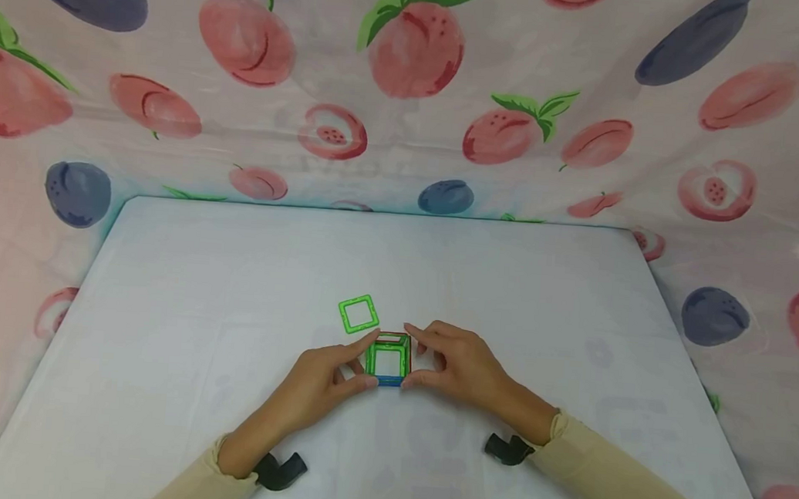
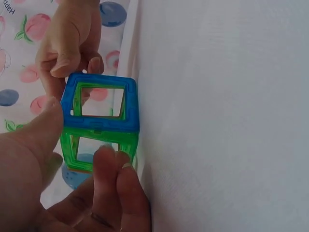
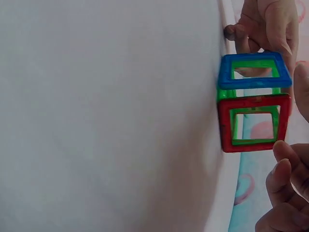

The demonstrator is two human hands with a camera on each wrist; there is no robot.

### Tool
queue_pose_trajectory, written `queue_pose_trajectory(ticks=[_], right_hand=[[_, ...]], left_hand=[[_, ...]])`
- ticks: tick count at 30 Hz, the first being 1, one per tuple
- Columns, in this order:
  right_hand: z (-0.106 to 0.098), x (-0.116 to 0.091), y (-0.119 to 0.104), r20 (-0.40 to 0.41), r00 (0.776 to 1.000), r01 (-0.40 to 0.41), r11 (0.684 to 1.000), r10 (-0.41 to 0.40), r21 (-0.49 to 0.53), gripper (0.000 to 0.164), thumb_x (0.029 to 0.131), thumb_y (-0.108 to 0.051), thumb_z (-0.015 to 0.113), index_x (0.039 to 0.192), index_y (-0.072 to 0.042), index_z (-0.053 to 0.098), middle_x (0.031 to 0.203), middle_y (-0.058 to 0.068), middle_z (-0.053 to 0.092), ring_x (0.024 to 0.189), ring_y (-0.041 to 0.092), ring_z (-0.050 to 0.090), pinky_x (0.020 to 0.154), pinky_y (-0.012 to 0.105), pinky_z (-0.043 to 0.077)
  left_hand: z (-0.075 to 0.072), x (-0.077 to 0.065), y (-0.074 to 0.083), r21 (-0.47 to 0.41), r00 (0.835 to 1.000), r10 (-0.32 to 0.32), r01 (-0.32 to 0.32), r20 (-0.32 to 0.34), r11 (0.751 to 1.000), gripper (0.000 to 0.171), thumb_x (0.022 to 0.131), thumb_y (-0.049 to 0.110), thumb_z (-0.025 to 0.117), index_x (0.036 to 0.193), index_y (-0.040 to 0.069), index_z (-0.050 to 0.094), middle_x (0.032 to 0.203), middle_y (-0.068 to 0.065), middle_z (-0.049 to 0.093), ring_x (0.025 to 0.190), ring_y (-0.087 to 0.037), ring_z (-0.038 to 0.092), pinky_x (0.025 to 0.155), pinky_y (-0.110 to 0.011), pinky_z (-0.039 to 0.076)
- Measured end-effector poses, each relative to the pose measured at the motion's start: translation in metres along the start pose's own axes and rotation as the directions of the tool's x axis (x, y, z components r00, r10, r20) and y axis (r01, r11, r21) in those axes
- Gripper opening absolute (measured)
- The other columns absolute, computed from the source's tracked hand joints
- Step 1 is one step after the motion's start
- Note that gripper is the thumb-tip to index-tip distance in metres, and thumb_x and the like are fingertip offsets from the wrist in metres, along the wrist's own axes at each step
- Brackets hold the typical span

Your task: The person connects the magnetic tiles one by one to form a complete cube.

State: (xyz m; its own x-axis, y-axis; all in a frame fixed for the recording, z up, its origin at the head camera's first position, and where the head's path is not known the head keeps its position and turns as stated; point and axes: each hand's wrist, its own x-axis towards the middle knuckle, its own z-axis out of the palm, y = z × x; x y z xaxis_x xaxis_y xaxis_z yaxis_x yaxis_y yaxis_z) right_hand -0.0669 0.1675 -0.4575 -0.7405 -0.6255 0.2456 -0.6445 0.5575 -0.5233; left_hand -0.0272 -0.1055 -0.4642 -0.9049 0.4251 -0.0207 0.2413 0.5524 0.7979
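We hold an open-framed cube (image 2: 100, 124) from both sides.
Our left hand (image 1: 324, 379) and right hand (image 1: 464, 362) pinch it between thumb and fingers, near the worktop's (image 1: 230, 284) middle; a loose green square (image 1: 362, 326) lies just beyond.

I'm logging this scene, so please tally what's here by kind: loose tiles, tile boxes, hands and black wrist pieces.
Loose green tile: 1
Tile box: 1
Hands: 2, left hand and right hand
Black wrist pieces: 2
Total: 6
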Motion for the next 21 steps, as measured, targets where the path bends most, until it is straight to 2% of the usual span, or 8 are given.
queue_pose_trajectory(ticks=[5,9,16,21], right_hand=[[-0.0044,0.0010,0.0011,-0.024,0.999,0.039,0.999,-0.040,-0.024,0.070,0.069,-0.042,0.093,0.130,-0.015,0.072,0.093,-0.004,0.067,0.063,-0.002,0.038,0.055,0.013,0.034],[-0.0041,0.0019,0.0033,-0.019,0.998,0.065,0.998,-0.065,-0.008,0.064,0.070,-0.040,0.093,0.126,-0.015,0.074,0.094,-0.005,0.071,0.062,-0.003,0.038,0.055,0.011,0.034],[-0.0047,0.0043,0.0016,-0.036,0.996,0.077,0.997,-0.076,0.027,0.059,0.071,-0.036,0.093,0.122,-0.011,0.076,0.096,-0.005,0.075,0.061,-0.004,0.039,0.056,0.009,0.032],[-0.0059,0.0063,0.0010,-0.029,0.997,0.066,0.997,-0.065,0.030,0.057,0.072,-0.036,0.092,0.121,-0.011,0.076,0.097,-0.005,0.075,0.061,-0.004,0.039,0.056,0.009,0.033]], left_hand=[[-0.0032,-0.0003,0.0036,0.042,1.000,0.009,-0.010,0.014,0.999,0.061,0.093,0.034,0.074,0.150,0.029,0.052,0.104,0.004,0.070,0.065,0.001,0.050,0.062,-0.020,0.046],[-0.0057,-0.0003,0.0054,0.071,1.000,0.017,-0.018,0.011,0.997,0.059,0.093,0.034,0.075,0.148,0.029,0.055,0.105,0.005,0.071,0.066,0.003,0.050,0.063,-0.020,0.045],[-0.0082,0.0013,0.0052,0.068,0.999,0.027,-0.026,-0.018,0.997,0.059,0.090,0.034,0.077,0.146,0.029,0.058,0.100,0.007,0.072,0.065,0.004,0.052,0.062,-0.019,0.045],[-0.0094,0.0021,0.0049,0.066,0.999,0.034,-0.031,-0.040,0.997,0.059,0.089,0.035,0.078,0.144,0.028,0.060,0.087,0.011,0.070,0.065,0.004,0.052,0.062,-0.019,0.045]])
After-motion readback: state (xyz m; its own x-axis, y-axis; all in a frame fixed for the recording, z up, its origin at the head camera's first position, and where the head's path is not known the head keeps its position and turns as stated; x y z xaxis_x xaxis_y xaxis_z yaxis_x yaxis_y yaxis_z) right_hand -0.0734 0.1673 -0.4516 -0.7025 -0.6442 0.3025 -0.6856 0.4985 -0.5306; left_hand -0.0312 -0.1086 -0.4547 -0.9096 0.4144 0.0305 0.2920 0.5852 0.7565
